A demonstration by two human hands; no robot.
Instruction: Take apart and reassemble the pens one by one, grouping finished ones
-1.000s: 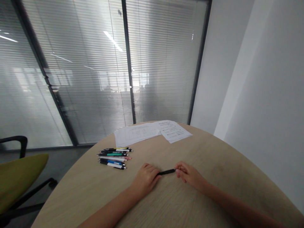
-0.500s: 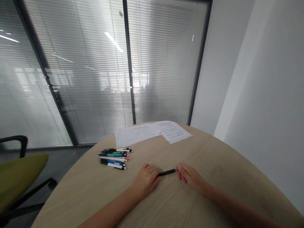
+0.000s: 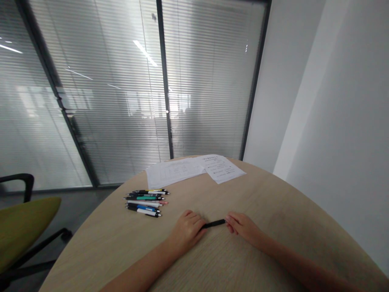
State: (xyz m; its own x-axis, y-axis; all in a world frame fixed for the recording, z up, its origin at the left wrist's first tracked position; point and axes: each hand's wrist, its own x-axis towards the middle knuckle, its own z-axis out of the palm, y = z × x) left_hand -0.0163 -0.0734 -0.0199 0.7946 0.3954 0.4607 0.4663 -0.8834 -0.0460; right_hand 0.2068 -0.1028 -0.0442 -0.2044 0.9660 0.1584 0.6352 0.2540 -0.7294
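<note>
A black pen (image 3: pixel 215 223) lies roughly level between my two hands, just over the table. My left hand (image 3: pixel 187 226) is closed round its left end, which the fingers hide. At the other end, the fingertips of my right hand (image 3: pixel 238 225) pinch the pen's tip, so the tip itself is covered. To the left of my left hand, several pens (image 3: pixel 146 202) lie side by side in a loose row, with black, white, blue, green and yellow parts.
Printed paper sheets (image 3: pixel 225 170) overlap near the far edge of the round wooden table (image 3: pixel 273 202). A green chair (image 3: pixel 27 223) with black armrests stands at the left. Beyond are glass panels with blinds (image 3: pixel 121 121), and a white wall (image 3: pixel 340 121) is on the right.
My right fingers have closed further over the pen's right end, hiding the metal tip that showed before. The left hand keeps its hold; the row of pens is unchanged.
</note>
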